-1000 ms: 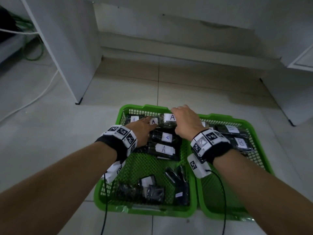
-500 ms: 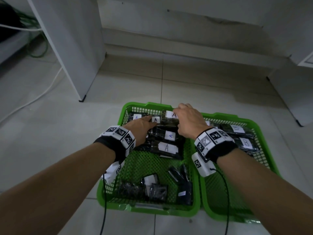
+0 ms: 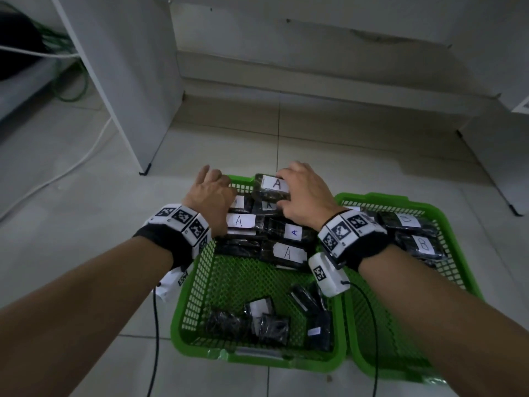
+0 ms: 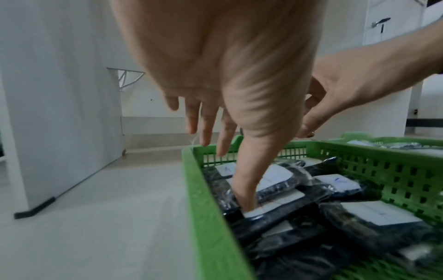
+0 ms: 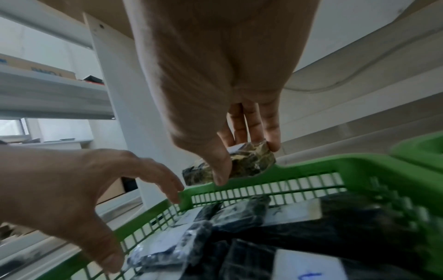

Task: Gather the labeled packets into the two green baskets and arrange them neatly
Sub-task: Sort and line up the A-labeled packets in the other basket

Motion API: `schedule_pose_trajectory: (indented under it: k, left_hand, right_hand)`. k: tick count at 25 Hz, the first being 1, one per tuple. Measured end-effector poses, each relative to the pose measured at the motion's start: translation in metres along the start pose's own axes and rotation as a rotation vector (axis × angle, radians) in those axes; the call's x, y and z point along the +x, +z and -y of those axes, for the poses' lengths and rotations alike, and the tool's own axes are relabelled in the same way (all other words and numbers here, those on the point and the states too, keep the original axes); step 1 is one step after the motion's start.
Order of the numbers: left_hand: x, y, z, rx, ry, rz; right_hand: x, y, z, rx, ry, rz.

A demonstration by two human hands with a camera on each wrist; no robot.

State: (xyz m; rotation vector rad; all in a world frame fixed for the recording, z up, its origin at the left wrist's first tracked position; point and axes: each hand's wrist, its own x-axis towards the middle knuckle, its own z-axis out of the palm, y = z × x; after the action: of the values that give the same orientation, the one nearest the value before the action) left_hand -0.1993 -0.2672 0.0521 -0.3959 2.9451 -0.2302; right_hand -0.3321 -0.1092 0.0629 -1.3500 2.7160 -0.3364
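Note:
Two green baskets stand side by side on the floor. The left basket (image 3: 197, 285) holds dark packets labelled A (image 3: 287, 252) at its far end and several loose dark packets (image 3: 266, 322) at its near end. The right basket (image 3: 372, 197) holds packets labelled B (image 3: 423, 244). My right hand (image 3: 303, 196) pinches one A packet (image 3: 272, 186), lifted above the left basket's far rim; the right wrist view shows this packet (image 5: 246, 163) between thumb and fingers. My left hand (image 3: 211, 193) hovers over the far left corner, fingers straight, its thumb (image 4: 244, 189) pressing on a packet's label (image 4: 275, 178).
A white cabinet panel (image 3: 128, 81) stands to the far left of the baskets, with cables (image 3: 71, 164) on the floor beside it. Another white unit (image 3: 498, 156) stands at the far right. A wall step (image 3: 315, 81) runs behind. Grey tiled floor surrounds the baskets.
My right hand has lifted an A packet from the far end of the left basket. My left hand has shifted toward the far left corner and spread its fingers.

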Motion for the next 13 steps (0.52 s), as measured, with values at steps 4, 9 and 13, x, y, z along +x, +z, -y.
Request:
schedule_pose_trajectory:
  k: [4, 9, 13]
  left_hand:
    - [-0.005, 0.004, 0.012, -0.006, -0.069, -0.060]
    - [-0.008, 0.016, 0.012, -0.176, -0.112, 0.036]
    - [-0.007, 0.020, 0.011, -0.178, -0.120, 0.039]
  right_hand:
    - [0.016, 0.018, 0.030, -0.030, -0.104, 0.048]
    - [0.025, 0.041, 0.034, 0.009, -0.111, -0.021]
    - [0.023, 0.048, 0.032, 0.000, -0.091, -0.052]
